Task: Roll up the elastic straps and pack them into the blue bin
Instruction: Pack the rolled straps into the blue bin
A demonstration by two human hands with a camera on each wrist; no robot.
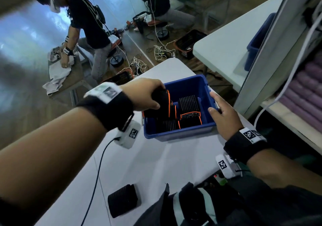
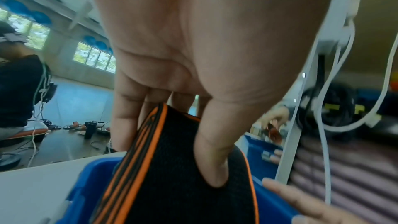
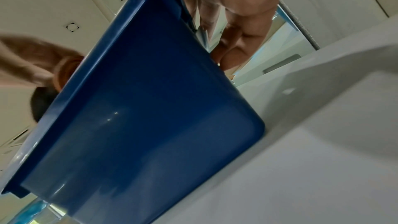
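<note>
The blue bin (image 1: pixel 179 133) stands on the white table (image 1: pixel 156 164) and holds several rolled black straps with orange edges (image 1: pixel 190 118). My left hand (image 1: pixel 154 94) grips one more rolled strap (image 1: pixel 164 104) over the bin's left side, just above those inside. In the left wrist view my thumb (image 2: pixel 213 159) presses on this strap (image 2: pixel 172 190) above the bin (image 2: pixel 90 185). My right hand (image 1: pixel 215 103) holds the bin's right rim, thumb inside and fingers outside. The right wrist view shows the bin's outer wall (image 3: pixel 150 108). Another black roll (image 1: pixel 122 200) lies on the table near me.
A dark bag (image 1: pixel 191 206) lies at the table's near edge. A white shelf upright (image 1: pixel 271 55) with hanging cables and purple towels (image 1: pixel 306 93) stands close on the right. A second table (image 1: pixel 226 41) carries another blue bin (image 1: pixel 257 41). Other people work behind.
</note>
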